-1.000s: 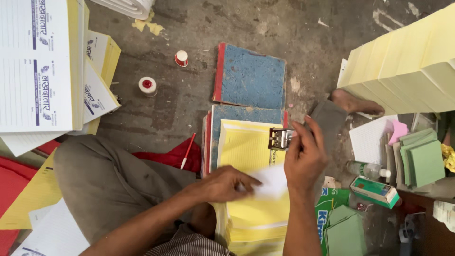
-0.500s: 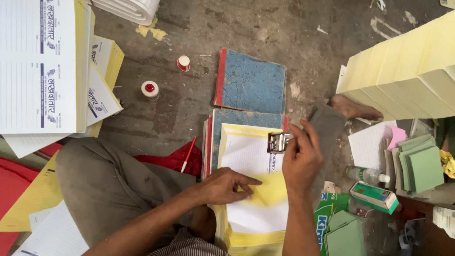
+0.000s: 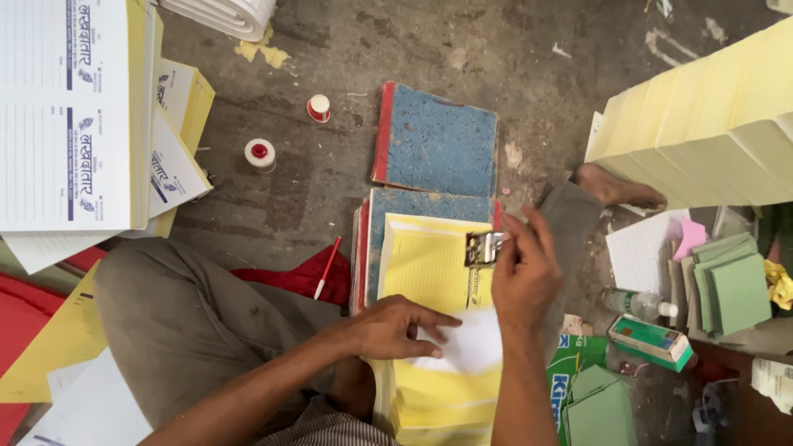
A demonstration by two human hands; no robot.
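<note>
Carefully keep left hand [image 3: 388, 330] flat, pinching the white sheet [image 3: 471, 343] on the yellow pad [image 3: 429, 272] just before the knees, then with right hand [image 3: 524, 277] fingers closed on the metal clip [image 3: 483, 248], press straight, blue board [image 3: 438, 149] lying beyond.

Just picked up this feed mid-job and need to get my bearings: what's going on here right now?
A person sits on a grey concrete floor over a pad of yellow ruled sheets lying on a blue board with a red spine. The right hand holds a small metal stamping device at the pad's top edge, while the left hand lifts a white sheet. A tall stack of pale yellow paper stands to the right.
</note>
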